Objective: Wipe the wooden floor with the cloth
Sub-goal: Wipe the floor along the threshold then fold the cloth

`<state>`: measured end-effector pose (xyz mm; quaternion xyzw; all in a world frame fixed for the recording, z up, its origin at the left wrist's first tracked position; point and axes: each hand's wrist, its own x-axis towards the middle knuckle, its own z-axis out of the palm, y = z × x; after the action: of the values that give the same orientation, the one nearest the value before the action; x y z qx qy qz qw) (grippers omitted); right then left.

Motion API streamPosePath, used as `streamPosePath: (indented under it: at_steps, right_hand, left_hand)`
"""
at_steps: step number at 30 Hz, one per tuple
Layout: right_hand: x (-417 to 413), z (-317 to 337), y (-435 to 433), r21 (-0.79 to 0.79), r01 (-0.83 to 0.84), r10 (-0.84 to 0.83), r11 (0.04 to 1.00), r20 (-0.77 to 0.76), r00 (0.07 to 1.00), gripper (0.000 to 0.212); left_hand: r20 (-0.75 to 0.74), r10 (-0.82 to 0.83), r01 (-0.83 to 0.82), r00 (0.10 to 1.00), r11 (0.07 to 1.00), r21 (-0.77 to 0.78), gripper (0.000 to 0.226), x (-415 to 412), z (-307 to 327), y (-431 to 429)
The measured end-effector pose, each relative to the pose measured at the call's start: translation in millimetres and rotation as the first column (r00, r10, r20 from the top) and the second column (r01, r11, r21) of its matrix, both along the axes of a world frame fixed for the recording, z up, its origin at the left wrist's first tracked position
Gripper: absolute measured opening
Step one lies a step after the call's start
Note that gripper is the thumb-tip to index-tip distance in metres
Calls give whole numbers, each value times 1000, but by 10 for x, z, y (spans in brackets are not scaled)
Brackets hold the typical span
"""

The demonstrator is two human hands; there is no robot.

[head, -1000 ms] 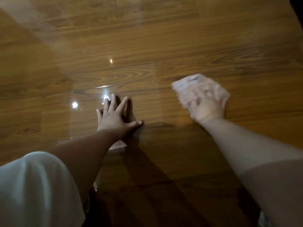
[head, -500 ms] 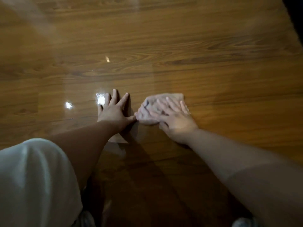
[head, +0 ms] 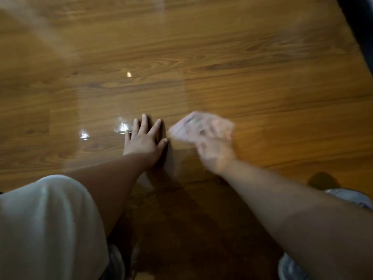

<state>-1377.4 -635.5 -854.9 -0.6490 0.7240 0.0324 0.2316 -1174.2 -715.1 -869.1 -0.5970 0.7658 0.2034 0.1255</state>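
The glossy brown wooden floor fills the view. My left hand lies flat on it with fingers spread, holding nothing. Just to its right, my right hand presses a pale pink cloth onto the boards, fingers stretched over it. Hand and cloth are motion-blurred, and the cloth's left edge is close to my left thumb. Part of the cloth is hidden under my right hand.
My knee in pale fabric fills the lower left. A grey item lies at the lower right beside my right arm. A dark object borders the floor at the top right. Light glare shines left of my left hand.
My right hand swept the cloth from the right across the floor to beside my left hand, and is now blurred in motion. My left hand stayed planted.
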Motion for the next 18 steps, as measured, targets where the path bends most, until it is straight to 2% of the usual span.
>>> streamPosePath:
  at_steps: [2,3,4,5,6,7,8,9,10,11,12,14,15,16,17,18]
  right_hand:
    - [62,20,-30,-41,-309,311,950,95,946,49]
    - [-72,-44,1,-30,-399,400,917,73,914,49]
    - [-327,-89,-44,7,-374,374,927,-6,927,49]
    - [-637,-135,-46,10,-256,255,967,-119,960,49]
    - [-952,-144,-80,-21,-49,45,999,-177,983,49]
    - [-1234,-148,-197,-50,235,-240,971,-142,960,49]
    - [-1404,-106,-235,-24,513,-513,858,-60,856,50]
    - [-1480,-90,-303,27,694,-694,720,22,720,52]
    - [-1535,-75,-523,71,781,-784,621,73,617,55]
    - [-1463,-62,-646,98,819,-825,566,81,560,58]
    - [-1317,-34,-752,101,803,-809,587,54,585,60]
    - [-963,-85,-980,15,601,-601,799,45,798,63]
    - [-709,-123,-945,-50,394,-393,918,37,919,63]
    - [-552,-159,-1006,-79,151,-147,985,56,988,61]
    - [-420,-175,-968,-80,-66,73,995,84,994,59]
    - [-403,-180,-955,-71,-246,252,967,98,963,55]
  left_hand:
    - [4,-7,6,1000,999,35,67,-36,32,-79]
    - [1,1,-1,1000,998,61,68,-42,43,-102]
    - [-5,10,-9,1000,997,76,68,-66,52,-191]
    - [-9,18,-17,1000,996,83,66,-63,62,-219]
    - [-12,16,-15,1000,997,72,65,-56,86,-258]
    - [-8,10,-10,1000,998,61,64,-82,79,-362]
    - [3,-2,2,1000,999,45,63,-81,88,-390]
    - [15,-17,17,1000,999,34,62,-70,105,-410]
    - [15,-1,0,1000,999,40,62,-125,76,-511]
    - [23,11,-12,1000,999,36,61,-130,80,-532]
    - [32,20,-20,999,1000,23,61,-130,88,-545]
    - [42,45,-45,998,999,15,60,-217,63,-663]
    - [51,35,-35,998,999,4,60,-224,63,-650]
    - [41,37,-37,998,999,-1,60,-318,43,-766]
    - [27,43,-43,999,999,0,61,-340,41,-788]
    - [19,42,-42,999,999,-7,61,-363,49,-811]
